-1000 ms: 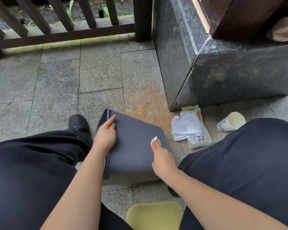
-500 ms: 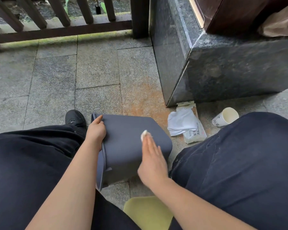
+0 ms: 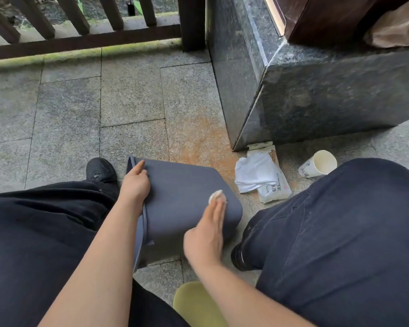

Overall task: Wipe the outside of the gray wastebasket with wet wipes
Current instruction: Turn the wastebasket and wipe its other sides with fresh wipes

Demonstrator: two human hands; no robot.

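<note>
The gray wastebasket (image 3: 184, 197) lies on its side on the stone paving between the person's knees, long axis left to right, rim left, rounded base right; smooth matte plastic. The left hand (image 3: 135, 185) grips the rim. The right hand (image 3: 207, 234), fingers straight, presses a crumpled white wet wipe (image 3: 215, 195) against the wall.

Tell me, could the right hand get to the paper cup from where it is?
Probably yes. The right hand, flat on a wipe on the wastebasket, has open floor toward the cup; only the wipes pack lies between, low enough to pass over.
</note>
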